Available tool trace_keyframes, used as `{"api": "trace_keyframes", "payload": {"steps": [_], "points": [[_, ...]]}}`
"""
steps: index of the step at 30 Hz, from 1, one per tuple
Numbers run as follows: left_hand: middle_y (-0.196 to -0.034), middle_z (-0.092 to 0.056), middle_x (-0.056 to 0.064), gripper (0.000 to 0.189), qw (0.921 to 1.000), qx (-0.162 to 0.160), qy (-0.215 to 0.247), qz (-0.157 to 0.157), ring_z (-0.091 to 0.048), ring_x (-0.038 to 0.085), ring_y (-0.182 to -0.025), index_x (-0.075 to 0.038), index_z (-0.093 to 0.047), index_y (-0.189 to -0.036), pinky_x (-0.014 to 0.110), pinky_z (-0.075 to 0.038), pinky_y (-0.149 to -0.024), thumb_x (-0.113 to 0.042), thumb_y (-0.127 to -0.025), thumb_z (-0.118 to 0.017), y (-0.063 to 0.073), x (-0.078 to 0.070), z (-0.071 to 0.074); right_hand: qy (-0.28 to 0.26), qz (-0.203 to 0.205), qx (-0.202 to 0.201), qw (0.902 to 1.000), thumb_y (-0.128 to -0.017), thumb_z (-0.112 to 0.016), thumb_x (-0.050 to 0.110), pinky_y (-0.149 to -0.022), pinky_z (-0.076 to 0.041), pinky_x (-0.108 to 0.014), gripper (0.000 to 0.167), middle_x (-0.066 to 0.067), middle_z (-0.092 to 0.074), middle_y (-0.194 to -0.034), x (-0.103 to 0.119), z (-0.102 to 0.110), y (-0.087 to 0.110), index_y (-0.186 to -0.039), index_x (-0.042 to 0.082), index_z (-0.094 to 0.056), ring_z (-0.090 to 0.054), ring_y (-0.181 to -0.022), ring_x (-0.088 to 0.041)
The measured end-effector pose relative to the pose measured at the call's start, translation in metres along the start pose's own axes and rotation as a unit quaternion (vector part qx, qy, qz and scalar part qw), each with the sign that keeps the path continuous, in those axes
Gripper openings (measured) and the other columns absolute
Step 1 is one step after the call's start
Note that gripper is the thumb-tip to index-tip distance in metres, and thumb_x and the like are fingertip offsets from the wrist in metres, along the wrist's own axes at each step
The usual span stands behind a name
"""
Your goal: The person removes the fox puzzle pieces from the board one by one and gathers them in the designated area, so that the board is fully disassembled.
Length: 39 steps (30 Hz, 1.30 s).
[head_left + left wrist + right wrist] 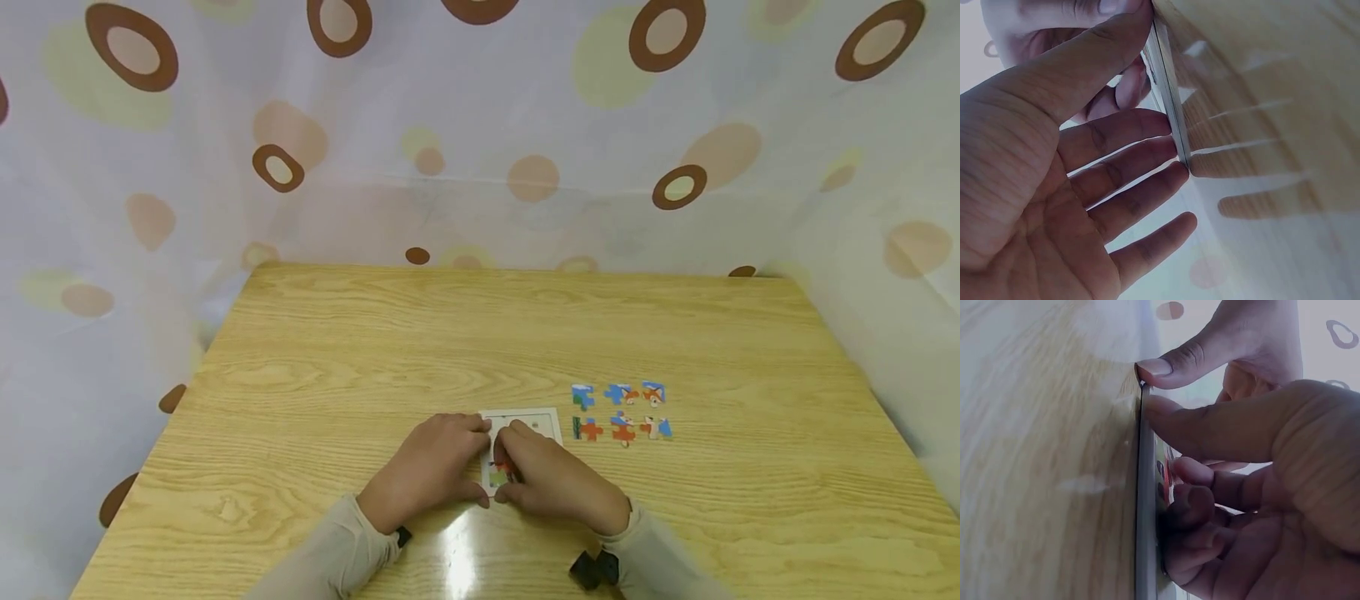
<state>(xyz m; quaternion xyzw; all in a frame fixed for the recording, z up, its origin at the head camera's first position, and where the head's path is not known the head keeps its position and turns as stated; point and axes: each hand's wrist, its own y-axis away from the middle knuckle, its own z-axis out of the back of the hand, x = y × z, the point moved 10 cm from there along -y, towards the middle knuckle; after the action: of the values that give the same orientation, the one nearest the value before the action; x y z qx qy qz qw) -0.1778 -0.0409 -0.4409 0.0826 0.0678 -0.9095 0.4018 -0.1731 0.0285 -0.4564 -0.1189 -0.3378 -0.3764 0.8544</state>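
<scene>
A jigsaw board (pixel 553 417) with a white border lies near the middle front of the table. Red and green picture pieces (pixel 498 473) show at its near left. My left hand (pixel 431 467) rests along the left side, its fairly straight fingertips touching the board's edge in the left wrist view and its thumb at the near corner. Over the board is my right hand (pixel 551 479), fingers curled down onto the picture, thumb tip on the near edge (pixel 1147 487). Its fingers partly cover the red part, and I cannot tell whether they pinch a piece.
Loose jigsaw pieces (pixel 621 412) lie to the right of the board, in two rows of three, showing blue, orange and green. The wooden table (pixel 337 350) backs onto a spotted curtain (pixel 480 125). A bright reflection shines on the near tabletop.
</scene>
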Motion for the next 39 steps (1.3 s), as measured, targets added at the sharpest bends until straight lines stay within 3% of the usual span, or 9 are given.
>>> {"api": "trace_keyframes", "payload": {"steps": [14,25,32,39], "points": [[-0.128,-0.071,0.007,0.061,0.9999,0.002,0.013,0.002,-0.068,0.026,-0.116,-0.009,-0.078,-0.106,0.042,-0.053,-0.100,-0.049,-0.063,-0.096,0.002,0.001,-0.002,0.007,-0.014,-0.015,0.9998,-0.089,-0.082,0.009,-0.059,-0.040,-0.024,0.032,-0.001,-0.044,-0.092,-0.001,-0.002,0.000,-0.106,0.005,-0.056,-0.043,-0.069,-0.009],[-0.132,-0.069,0.008,0.061,0.9994,0.004,0.031,-0.014,-0.068,0.028,-0.116,-0.006,-0.079,-0.112,0.038,-0.053,-0.100,-0.046,-0.067,-0.092,0.003,0.001,0.005,0.000,-0.020,-0.037,0.9991,-0.090,-0.081,0.014,-0.067,-0.045,-0.027,0.024,0.002,-0.051,-0.089,-0.005,0.007,0.000,-0.102,0.007,-0.061,-0.048,-0.077,-0.011],[-0.130,-0.070,0.009,0.057,0.9992,0.000,0.034,-0.022,-0.069,0.028,-0.113,-0.008,-0.080,-0.107,0.038,-0.055,-0.096,-0.045,-0.066,-0.093,0.003,-0.001,0.008,-0.026,-0.020,-0.034,0.9989,-0.095,-0.074,0.010,-0.066,-0.043,-0.027,0.019,0.000,-0.048,-0.090,-0.006,0.007,0.001,-0.102,0.007,-0.057,-0.046,-0.076,-0.011],[-0.132,-0.069,0.009,0.057,0.9993,0.003,0.033,-0.019,-0.069,0.028,-0.113,-0.009,-0.080,-0.109,0.038,-0.055,-0.096,-0.045,-0.066,-0.092,0.003,0.000,0.006,-0.093,-0.024,-0.037,0.9947,-0.097,-0.069,0.004,-0.060,-0.042,-0.025,0.016,0.004,-0.053,-0.080,-0.010,0.008,0.000,-0.095,0.010,-0.054,-0.049,-0.068,-0.008]]}}
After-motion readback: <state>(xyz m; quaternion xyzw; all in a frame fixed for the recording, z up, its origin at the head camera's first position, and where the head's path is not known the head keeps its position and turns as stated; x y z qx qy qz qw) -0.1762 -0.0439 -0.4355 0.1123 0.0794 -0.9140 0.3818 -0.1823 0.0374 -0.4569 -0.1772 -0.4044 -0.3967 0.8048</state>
